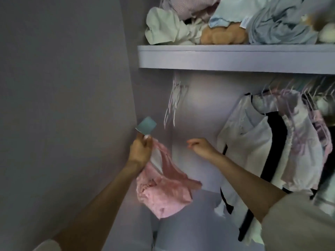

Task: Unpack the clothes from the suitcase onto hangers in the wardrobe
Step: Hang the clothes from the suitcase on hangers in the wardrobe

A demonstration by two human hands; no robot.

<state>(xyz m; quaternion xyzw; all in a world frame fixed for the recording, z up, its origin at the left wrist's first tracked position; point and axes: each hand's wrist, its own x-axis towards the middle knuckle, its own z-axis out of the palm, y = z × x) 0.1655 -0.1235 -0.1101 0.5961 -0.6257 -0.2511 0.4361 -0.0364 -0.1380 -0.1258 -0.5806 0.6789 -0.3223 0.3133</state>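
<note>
My left hand (140,151) grips the strap of a pink garment (163,192) that hangs down below it, inside the wardrobe's left corner. A teal tag (146,128) sticks up from the same grip. My right hand (201,146) hovers to the right of it with fingers loosely curled and nothing in it. Several empty white hangers (174,104) dangle under the shelf, above and between my hands. The suitcase is out of view.
A shelf (226,58) crosses overhead, piled with crumpled clothes (235,20). To the right, white, black and pink garments (272,145) hang on hangers from the rail. The wardrobe's side wall (63,105) stands close on the left.
</note>
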